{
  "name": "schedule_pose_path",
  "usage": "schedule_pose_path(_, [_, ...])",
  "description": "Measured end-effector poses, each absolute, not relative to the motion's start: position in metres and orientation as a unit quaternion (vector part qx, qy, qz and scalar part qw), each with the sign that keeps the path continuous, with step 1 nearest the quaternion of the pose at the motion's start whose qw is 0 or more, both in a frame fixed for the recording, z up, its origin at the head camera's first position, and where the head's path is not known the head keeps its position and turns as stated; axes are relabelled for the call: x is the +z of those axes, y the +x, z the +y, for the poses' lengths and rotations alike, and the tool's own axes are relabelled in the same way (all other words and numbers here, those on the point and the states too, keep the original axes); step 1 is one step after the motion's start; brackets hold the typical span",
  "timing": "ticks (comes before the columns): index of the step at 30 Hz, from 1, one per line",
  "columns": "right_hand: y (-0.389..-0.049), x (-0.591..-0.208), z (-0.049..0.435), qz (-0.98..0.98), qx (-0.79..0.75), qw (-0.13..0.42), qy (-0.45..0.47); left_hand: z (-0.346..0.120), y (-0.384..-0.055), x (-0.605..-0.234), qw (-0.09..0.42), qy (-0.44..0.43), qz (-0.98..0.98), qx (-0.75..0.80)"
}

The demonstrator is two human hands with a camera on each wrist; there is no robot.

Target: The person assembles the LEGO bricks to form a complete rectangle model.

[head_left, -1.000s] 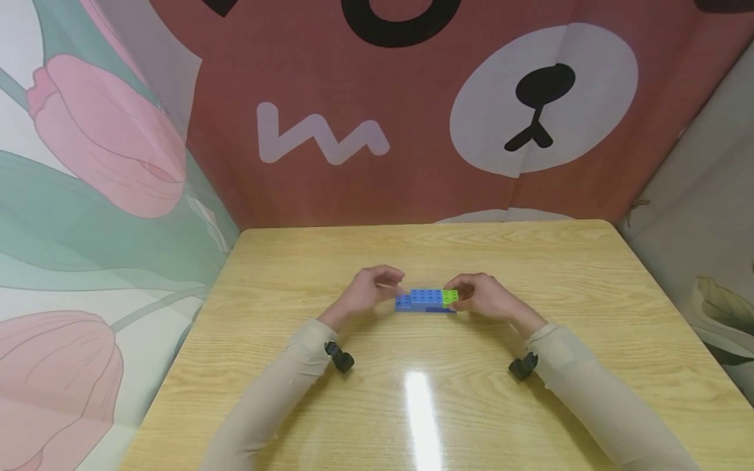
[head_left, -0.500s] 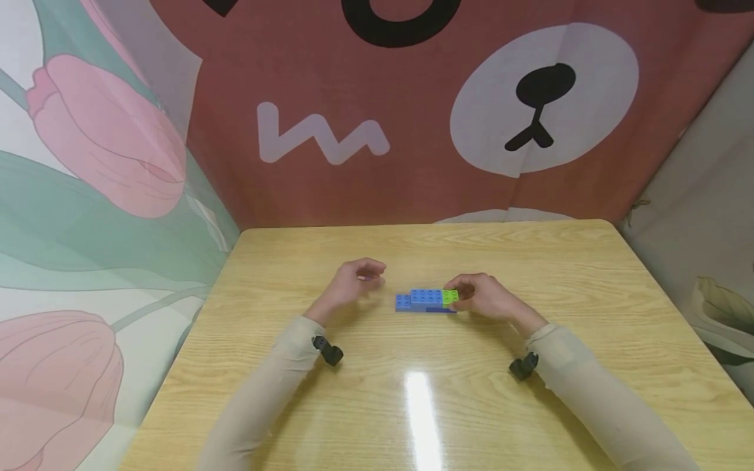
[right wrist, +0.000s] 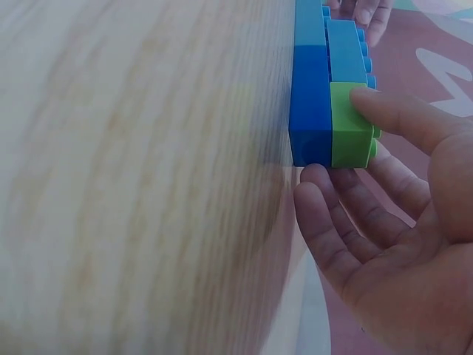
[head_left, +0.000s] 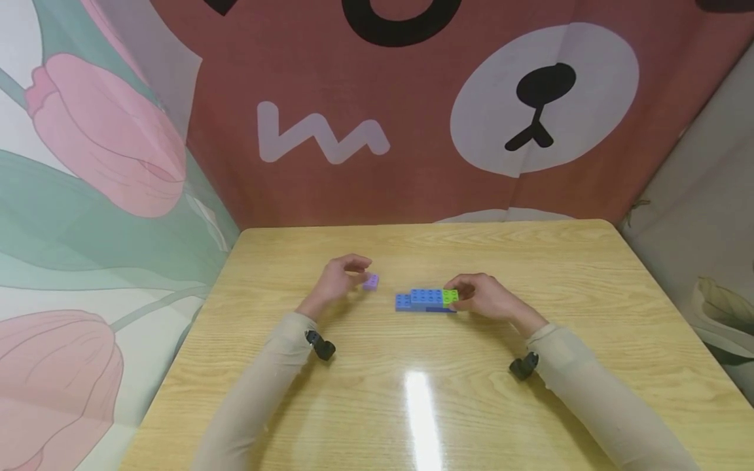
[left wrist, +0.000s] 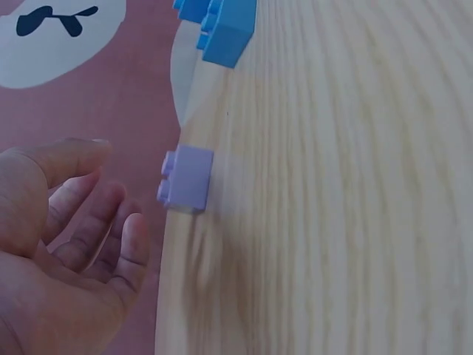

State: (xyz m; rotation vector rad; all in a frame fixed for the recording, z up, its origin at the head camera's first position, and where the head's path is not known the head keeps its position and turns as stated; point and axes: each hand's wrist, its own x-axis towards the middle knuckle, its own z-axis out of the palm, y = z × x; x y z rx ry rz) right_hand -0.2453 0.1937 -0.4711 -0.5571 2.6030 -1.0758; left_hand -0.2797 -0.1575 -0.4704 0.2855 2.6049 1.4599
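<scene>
Wooden bench (head_left: 412, 405) seen from above, with two sleeved forearms reaching in from the near edge. The left hand (head_left: 336, 282) hovers with its fingers loosely curled and holds nothing; a small lilac brick (head_left: 370, 281) sits on the bench just beside its fingertips, apart from them, as the left wrist view confirms, where the lilac brick (left wrist: 186, 177) stands clear of the relaxed left hand (left wrist: 66, 244). To the right of the lilac brick, with bare bench between, lies a flat brick assembly (head_left: 425, 300): blue bricks forming the left and middle parts over a darker blue base layer, and a green brick (head_left: 450, 296) at its right end. The right hand (head_left: 485, 297) is at that end; in the right wrist view the thumb presses on the green brick (right wrist: 347, 126) from above while the fingers (right wrist: 332, 222) lie under and against the end of the brick assembly (right wrist: 318, 81), pinching it. Behind the bench hangs a red-brown cloth (head_left: 377, 98) printed with a bear face; a tulip-patterned cloth (head_left: 88, 163) hangs at the left.
</scene>
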Motion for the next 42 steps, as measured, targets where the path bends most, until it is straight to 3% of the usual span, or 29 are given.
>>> schedule_pose_path(15, [-0.245, -0.471, 0.194, 0.899, -0.369, 0.13, -0.195, -0.161, -0.284, -0.49, 0.072, 0.106, 0.875, 0.467])
schedule_pose_path(29, [-0.245, -0.472, 0.193, 0.899, -0.371, 0.129, -0.194, -0.158, -0.283, -0.489, 0.096, 0.088, 0.889, 0.44])
schedule_pose_path(42, [-0.246, -0.474, 0.194, 0.897, -0.376, 0.128, -0.195, -0.158, -0.282, -0.491, 0.083, 0.094, 0.892, 0.433])
